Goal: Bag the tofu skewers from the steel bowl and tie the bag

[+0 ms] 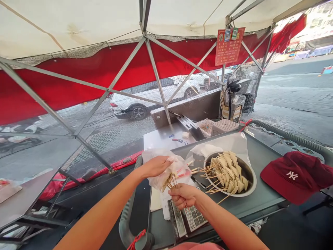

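Note:
My right hand (pixel 182 195) is closed around a small bunch of wooden skewers (pixel 171 181). Their far ends reach toward a thin clear plastic bag (pixel 179 166); whether they lie inside its mouth I cannot tell. At the top of the bag, my left hand (pixel 158 166) grips the plastic, its fingertips partly hidden in the folds. Right of my hands stands a round metal bowl (pixel 253 189), heaped with skewered pale triangular tofu-like pieces (pixel 229 170) whose sticks point left. A large-button calculator (pixel 194 218) lies beneath my right hand.
A dark red cap (pixel 296 177) hangs over the right edge of the grey cart top (pixel 265 173). Beyond it are a white board (pixel 158 137) with small tools and plastic baskets (pixel 223 127). Metal frame bars (pixel 156 73) cross ahead; a fan (pixel 232 88) stands behind.

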`<move>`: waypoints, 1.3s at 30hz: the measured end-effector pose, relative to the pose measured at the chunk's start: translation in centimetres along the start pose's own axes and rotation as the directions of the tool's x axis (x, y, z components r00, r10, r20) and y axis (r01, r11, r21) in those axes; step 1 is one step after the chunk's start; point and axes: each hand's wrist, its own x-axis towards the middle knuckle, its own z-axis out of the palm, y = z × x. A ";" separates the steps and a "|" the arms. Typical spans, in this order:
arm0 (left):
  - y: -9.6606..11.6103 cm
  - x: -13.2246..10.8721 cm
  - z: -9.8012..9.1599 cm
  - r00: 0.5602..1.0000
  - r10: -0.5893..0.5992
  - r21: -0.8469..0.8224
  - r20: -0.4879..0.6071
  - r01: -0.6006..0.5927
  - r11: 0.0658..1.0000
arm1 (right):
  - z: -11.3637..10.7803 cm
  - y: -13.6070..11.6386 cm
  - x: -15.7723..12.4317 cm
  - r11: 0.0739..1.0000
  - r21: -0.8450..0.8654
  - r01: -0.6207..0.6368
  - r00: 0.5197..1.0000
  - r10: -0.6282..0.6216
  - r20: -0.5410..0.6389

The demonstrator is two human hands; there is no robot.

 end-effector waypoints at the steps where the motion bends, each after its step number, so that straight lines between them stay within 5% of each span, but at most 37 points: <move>1: 0.3 -0.1 -0.1 1.000 -0.007 -0.041 -0.003 0.007 0.999 | -0.4 -0.3 0.3 1.000 0.009 -0.021 0.999 0.021 0.028; 7: 1.5 -1.8 -1.0 0.930 -0.362 -0.373 0.055 0.356 0.857 | -1.5 -1.3 1.9 0.988 0.124 -0.095 0.995 0.089 0.055; 12: 1.6 -2.0 -1.6 0.922 -0.370 -0.547 0.113 0.369 0.752 | -0.7 -1.2 2.4 0.959 0.266 -0.095 0.994 0.078 0.074; 18: 1.2 -2.7 -5.0 0.935 -0.353 -0.200 -0.041 0.338 0.920 | -2.0 0.6 1.7 0.927 0.354 -0.126 0.986 0.077 0.149; 21: 0.7 -3.1 -6.3 0.923 -0.372 -0.042 -0.099 0.370 0.928 | -3.0 1.6 1.4 0.898 0.430 -0.092 0.992 0.043 0.122; 25: 0.2 -2.0 -4.4 0.931 -0.346 0.050 -0.117 0.354 0.934 | -3.4 1.7 1.3 0.884 0.465 -0.060 0.992 0.001 0.125; 28: 0.4 -0.9 -1.2 0.974 -0.222 0.101 0.041 0.217 0.971 | -3.5 1.2 1.5 0.888 0.458 -0.049 0.987 -0.026 0.157; 32: 1.6 -0.7 1.2 0.934 -0.181 -0.131 0.307 0.231 0.964 | -4.4 1.0 1.9 0.884 0.465 -0.032 0.987 -0.044 0.153; 37: 2.6 -1.0 -1.0 0.931 -0.318 -0.528 0.181 0.365 0.767 | -5.4 1.5 1.9 0.880 0.475 -0.016 0.992 -0.047 0.119; 39: 2.3 -1.1 -2.3 0.925 -0.358 -0.562 0.124 0.363 0.743 | -5.5 1.6 1.8 0.890 0.456 -0.022 0.995 -0.022 0.092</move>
